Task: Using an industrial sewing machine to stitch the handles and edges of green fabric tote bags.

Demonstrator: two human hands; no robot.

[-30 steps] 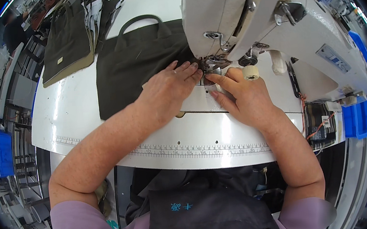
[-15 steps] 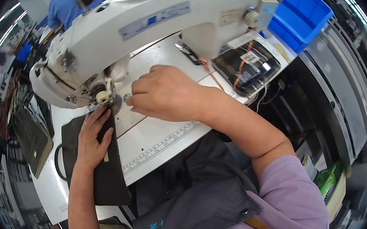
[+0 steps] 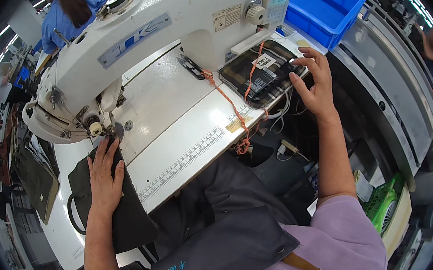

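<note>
My left hand [image 3: 105, 177] lies with its fingers extended on a dark olive fabric bag [image 3: 136, 222], whose top end is at the needle area of a white sewing machine [image 3: 151, 15]; a handle loop sticks out leftward. My right hand [image 3: 316, 82] is raised at the table's right edge, fingers apart and bent with nothing between them, beside a plaid pouch [image 3: 233, 72] with a dark device on it. An orange cord [image 3: 232, 107] trails from near black-handled snips [image 3: 191, 66] across the white table [image 3: 161, 109].
A stack of dark fabric pieces [image 3: 40, 188] lies at the table's left. A blue plastic bin [image 3: 321, 5] stands at the back right, a green basket [image 3: 380, 207] below at the right. A co-worker in blue [image 3: 62, 22] is beyond the machine.
The view has swung rightward. My right hand has left the needle area and moved right toward the plaid pouch, fingers opening. My left hand has stayed on the bag.
</note>
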